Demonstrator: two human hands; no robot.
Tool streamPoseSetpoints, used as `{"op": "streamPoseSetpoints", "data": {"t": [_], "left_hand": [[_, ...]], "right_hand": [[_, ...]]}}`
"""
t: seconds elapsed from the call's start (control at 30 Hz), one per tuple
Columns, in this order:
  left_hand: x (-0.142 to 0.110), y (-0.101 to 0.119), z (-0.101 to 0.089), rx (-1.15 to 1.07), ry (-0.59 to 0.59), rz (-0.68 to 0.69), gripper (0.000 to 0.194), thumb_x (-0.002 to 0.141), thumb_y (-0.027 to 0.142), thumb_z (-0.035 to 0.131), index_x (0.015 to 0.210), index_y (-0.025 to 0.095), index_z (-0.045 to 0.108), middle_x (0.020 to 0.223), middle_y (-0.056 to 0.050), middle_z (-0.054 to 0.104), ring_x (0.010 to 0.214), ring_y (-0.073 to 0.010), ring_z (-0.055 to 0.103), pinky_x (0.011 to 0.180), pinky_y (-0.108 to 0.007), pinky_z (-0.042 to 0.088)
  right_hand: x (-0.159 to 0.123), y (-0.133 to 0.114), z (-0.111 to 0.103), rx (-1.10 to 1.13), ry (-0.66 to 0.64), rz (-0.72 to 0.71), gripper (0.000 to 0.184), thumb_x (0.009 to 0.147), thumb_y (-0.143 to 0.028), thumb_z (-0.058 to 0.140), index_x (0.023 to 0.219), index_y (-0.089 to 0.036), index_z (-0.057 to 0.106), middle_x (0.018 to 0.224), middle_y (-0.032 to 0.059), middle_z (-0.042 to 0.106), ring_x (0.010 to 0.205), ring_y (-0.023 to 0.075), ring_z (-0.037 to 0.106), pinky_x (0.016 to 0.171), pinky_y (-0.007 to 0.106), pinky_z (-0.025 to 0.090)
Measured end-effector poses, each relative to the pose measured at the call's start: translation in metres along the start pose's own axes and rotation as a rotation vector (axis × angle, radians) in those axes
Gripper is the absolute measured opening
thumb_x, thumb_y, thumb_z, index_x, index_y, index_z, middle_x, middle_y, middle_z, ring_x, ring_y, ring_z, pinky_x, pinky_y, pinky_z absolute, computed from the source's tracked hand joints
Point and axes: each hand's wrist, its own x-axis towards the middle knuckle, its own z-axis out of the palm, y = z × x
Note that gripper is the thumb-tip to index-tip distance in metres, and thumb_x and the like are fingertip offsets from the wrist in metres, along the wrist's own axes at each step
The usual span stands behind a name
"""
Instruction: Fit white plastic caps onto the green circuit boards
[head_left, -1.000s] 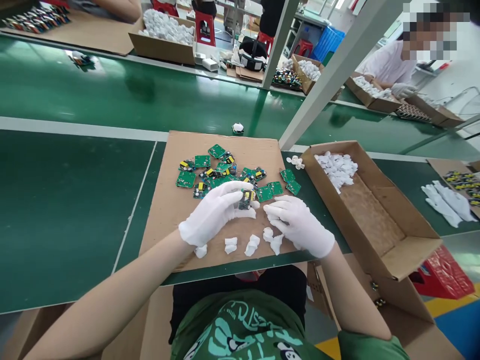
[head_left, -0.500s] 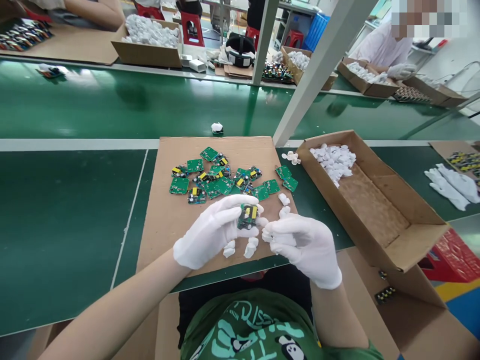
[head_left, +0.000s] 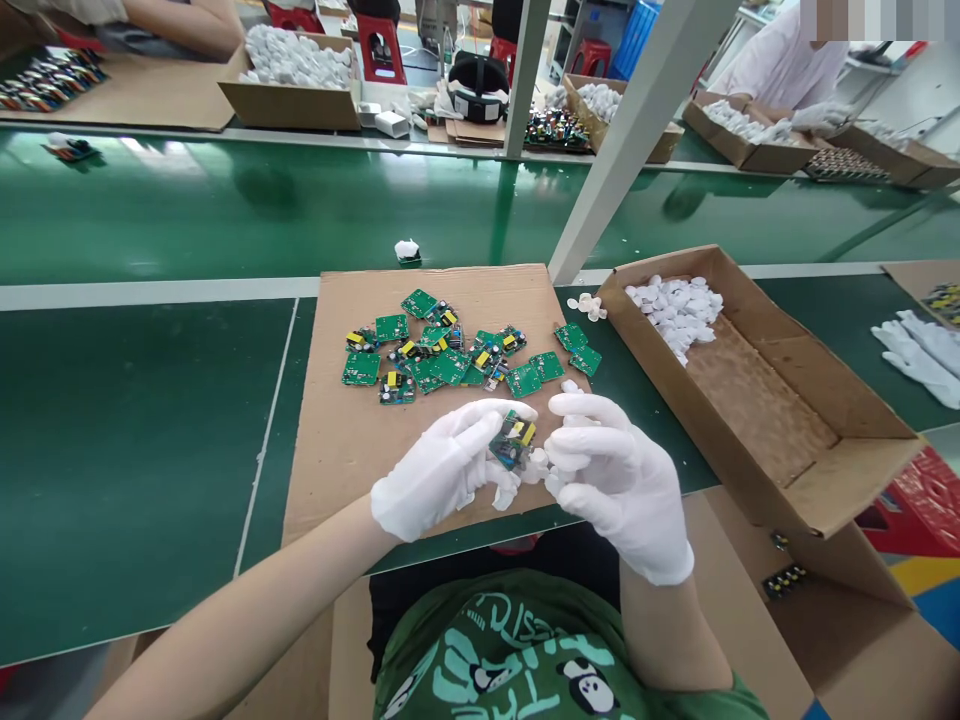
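Both my hands wear white gloves and meet above the near edge of a cardboard sheet (head_left: 337, 440). My left hand (head_left: 439, 470) pinches a small green circuit board (head_left: 514, 441) with a yellow part on it. My right hand (head_left: 615, 480) is closed on a small white plastic piece (head_left: 541, 462) held right against that board. A pile of several green circuit boards (head_left: 450, 355) lies on the sheet just beyond my hands. A few white plastic pieces (head_left: 504, 492) lie under my hands, mostly hidden.
An open cardboard box (head_left: 757, 400) with white plastic pieces (head_left: 675, 305) stands at my right. A slanted white post (head_left: 615, 150) rises beyond the sheet. White gloves (head_left: 915, 345) lie far right. Across the green belt (head_left: 225, 210), other people work at boxes.
My hands have come closer together. The board in my left hand now touches the white piece in my right, which lifted it off the sheet. The view has shifted slightly.
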Motion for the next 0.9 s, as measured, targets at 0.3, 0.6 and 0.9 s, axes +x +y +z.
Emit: {"op": "streamPoseSetpoints", "data": {"t": [0.3,0.6,0.9], "left_hand": [[-0.001,0.005,0.001,0.026,0.043,-0.018,0.041,0.086,0.046,0.069,0.115,0.017,0.066,0.072,-0.001,0.066,0.049,-0.0102,0.060,0.039,-0.018,0.042],[-0.001,0.008,0.002,0.467,0.133,-0.088,0.059,0.086,0.070,0.049,0.066,0.016,0.061,0.038,0.004,0.048,0.028,-0.0059,0.030,0.031,-0.020,0.019],[0.000,0.005,-0.005,0.424,0.108,-0.152,0.061,0.089,0.069,0.041,0.055,0.019,0.049,0.042,0.001,0.050,0.028,-0.0070,0.031,0.031,-0.023,0.016]], "right_hand": [[-0.002,0.002,-0.001,-0.199,-0.150,-0.115,0.045,0.088,-0.009,0.066,0.125,-0.032,0.058,0.106,0.0022,0.072,0.095,0.0182,0.071,0.088,0.038,0.060],[0.014,-0.014,0.007,-0.583,-0.278,-0.389,0.040,0.090,-0.007,0.062,0.122,-0.029,0.055,0.110,0.0021,0.074,0.101,0.0168,0.071,0.091,0.033,0.058],[0.018,-0.009,0.016,-0.696,-0.359,-0.389,0.028,0.090,-0.014,0.064,0.113,-0.030,0.060,0.102,-0.0001,0.076,0.084,0.0179,0.067,0.074,0.033,0.058]]}}
